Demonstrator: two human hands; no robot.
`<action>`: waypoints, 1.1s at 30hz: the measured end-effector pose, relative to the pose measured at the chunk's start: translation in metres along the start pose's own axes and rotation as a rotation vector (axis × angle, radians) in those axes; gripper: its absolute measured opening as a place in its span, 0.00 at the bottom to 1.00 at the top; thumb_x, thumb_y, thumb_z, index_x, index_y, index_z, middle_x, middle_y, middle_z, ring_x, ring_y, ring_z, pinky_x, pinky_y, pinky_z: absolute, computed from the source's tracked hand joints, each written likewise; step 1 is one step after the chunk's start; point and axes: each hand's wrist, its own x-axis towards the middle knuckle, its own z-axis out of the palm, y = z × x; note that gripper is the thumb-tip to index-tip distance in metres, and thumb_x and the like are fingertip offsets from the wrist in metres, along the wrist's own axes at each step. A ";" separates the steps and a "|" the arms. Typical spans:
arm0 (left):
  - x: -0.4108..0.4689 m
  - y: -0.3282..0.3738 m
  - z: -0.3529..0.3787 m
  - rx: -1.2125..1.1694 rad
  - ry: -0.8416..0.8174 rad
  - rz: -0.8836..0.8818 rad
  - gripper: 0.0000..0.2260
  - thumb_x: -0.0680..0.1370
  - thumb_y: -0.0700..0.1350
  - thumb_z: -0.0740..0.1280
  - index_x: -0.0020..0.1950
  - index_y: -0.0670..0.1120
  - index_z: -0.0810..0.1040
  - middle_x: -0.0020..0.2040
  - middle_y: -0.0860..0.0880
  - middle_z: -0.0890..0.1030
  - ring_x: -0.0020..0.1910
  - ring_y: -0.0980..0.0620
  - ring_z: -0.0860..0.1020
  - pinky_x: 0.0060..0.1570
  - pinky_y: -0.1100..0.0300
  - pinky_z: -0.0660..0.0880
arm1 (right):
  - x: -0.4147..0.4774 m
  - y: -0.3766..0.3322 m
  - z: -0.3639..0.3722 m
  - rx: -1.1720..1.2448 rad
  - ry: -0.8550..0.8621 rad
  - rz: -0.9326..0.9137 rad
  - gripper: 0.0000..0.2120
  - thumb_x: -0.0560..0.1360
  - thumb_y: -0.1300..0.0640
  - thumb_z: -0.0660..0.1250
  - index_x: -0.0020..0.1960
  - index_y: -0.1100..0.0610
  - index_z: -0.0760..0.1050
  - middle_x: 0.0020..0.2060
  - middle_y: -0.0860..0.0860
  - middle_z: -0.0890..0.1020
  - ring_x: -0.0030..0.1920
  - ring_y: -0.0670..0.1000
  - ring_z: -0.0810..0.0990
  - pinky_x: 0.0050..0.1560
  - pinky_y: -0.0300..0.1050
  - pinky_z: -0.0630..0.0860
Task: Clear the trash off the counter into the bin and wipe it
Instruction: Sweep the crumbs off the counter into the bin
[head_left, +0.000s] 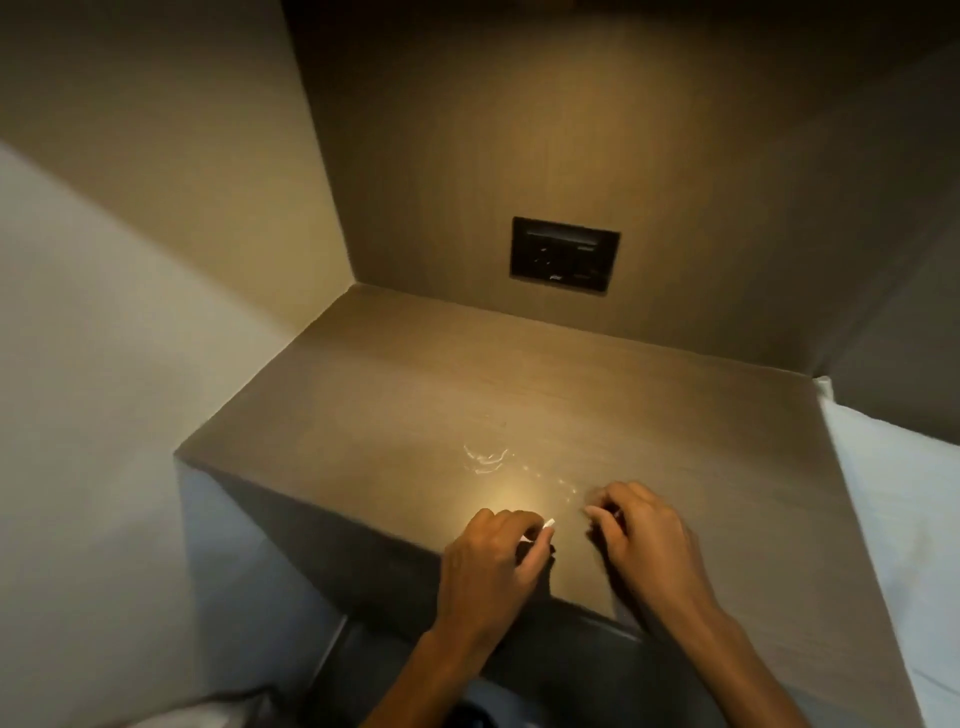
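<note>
The brown wooden counter (467, 374) fills the middle of the head view. My left hand (493, 561) rests at its front edge with the fingers curled; a small white scrap (549, 525) shows at the fingertips. To its right my right hand (639, 535) hovers over the front edge with the fingers bent and pinched together, and what it holds, if anything, is too blurred to tell. Thin pale streaks and specks (485, 457) lie on the surface just beyond both hands. No bin is in view.
A black socket panel (564, 254) is set into the back wall above the counter. Walls close in the counter on the left and behind. White bedding (893, 493) lies along the counter's right side. Dark floor (363, 665) shows below the front edge.
</note>
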 end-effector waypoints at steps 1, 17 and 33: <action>-0.011 -0.005 -0.008 -0.051 0.039 -0.038 0.06 0.76 0.52 0.68 0.50 0.52 0.81 0.44 0.54 0.84 0.42 0.59 0.79 0.40 0.63 0.80 | -0.006 -0.013 0.005 0.058 -0.026 -0.053 0.04 0.77 0.53 0.66 0.50 0.52 0.77 0.47 0.47 0.79 0.45 0.45 0.76 0.46 0.37 0.75; -0.284 -0.177 0.091 -0.182 -0.170 -1.150 0.07 0.78 0.46 0.66 0.52 0.48 0.83 0.51 0.44 0.84 0.48 0.48 0.81 0.47 0.57 0.77 | -0.112 0.007 0.336 0.082 -0.961 0.448 0.09 0.77 0.55 0.63 0.47 0.57 0.81 0.49 0.61 0.84 0.50 0.60 0.82 0.53 0.55 0.80; -0.319 -0.228 0.182 -0.432 -0.557 -1.329 0.18 0.75 0.47 0.70 0.64 0.48 0.75 0.57 0.41 0.82 0.54 0.38 0.81 0.54 0.44 0.79 | -0.134 0.080 0.396 0.194 -0.898 0.708 0.20 0.78 0.61 0.61 0.69 0.51 0.67 0.55 0.57 0.78 0.43 0.55 0.83 0.34 0.43 0.81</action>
